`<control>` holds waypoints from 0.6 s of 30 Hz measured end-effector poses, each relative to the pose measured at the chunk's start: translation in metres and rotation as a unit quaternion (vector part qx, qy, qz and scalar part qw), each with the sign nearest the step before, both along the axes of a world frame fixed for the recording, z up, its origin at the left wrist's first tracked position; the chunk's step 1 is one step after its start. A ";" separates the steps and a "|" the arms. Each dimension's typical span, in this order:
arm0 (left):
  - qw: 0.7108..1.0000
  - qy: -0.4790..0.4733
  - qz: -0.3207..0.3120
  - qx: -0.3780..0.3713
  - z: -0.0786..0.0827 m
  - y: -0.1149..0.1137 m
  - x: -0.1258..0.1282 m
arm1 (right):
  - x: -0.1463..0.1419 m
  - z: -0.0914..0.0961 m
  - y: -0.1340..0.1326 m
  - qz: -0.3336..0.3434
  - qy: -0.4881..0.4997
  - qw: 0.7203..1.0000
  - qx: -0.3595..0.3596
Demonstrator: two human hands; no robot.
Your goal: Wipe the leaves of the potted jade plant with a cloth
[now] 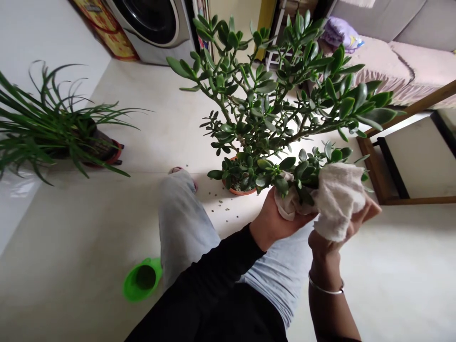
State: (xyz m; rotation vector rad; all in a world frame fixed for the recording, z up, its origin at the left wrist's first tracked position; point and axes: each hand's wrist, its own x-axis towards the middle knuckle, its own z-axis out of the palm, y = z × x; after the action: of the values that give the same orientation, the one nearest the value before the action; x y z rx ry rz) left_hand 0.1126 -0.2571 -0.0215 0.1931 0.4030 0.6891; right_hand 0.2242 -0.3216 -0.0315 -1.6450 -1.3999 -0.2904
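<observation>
A large jade plant (263, 104) with thick green leaves grows from an orange-rimmed pot (243, 192) on the floor between my legs. At its lower right branches, my left hand (276, 221) is closed around a bunched part of a pale cloth (290, 204), under the leaves. My right hand (352, 225) holds a cream cloth (338, 199) that drapes over its palm, and leaves lie right against it. Whether both parts belong to one cloth I cannot tell. The cloth and leaves hide most fingertips.
Small bits (221, 203) lie scattered on the pale floor near the pot. A green scoop-like container (130, 287) stands by my left leg. Another long-leaved potted plant (101, 147) is at left. A washing machine (185, 42), a sofa (377, 61) and a wooden-framed table (384, 190) stand around.
</observation>
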 end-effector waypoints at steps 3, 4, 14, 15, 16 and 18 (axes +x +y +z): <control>0.998 0.017 0.022 0.049 -0.004 0.005 0.000 | -0.003 0.008 0.003 -0.014 -0.058 0.997 0.043; 0.998 0.016 0.026 0.051 -0.006 0.007 -0.001 | -0.004 0.009 0.004 -0.008 -0.059 0.998 0.037; 1.000 -0.022 -0.010 -0.016 -0.002 0.006 -0.006 | 0.005 0.001 0.003 0.006 -0.075 0.997 0.025; 1.000 -0.003 0.013 0.006 0.000 0.005 -0.007 | 0.006 0.002 0.004 0.001 -0.080 0.996 0.032; 1.000 0.010 0.024 0.012 0.002 0.005 -0.007 | 0.006 0.002 0.005 -0.003 -0.080 0.996 0.039; 1.000 0.015 0.009 -0.003 0.005 0.005 -0.009 | 0.008 -0.001 0.006 -0.012 -0.052 0.997 0.050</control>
State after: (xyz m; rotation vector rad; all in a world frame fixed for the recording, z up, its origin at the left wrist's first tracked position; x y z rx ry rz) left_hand 0.1036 -0.2524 -0.0169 0.1942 0.4354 0.7037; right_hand 0.2326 -0.3159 -0.0326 -1.5852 -1.4204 -0.4596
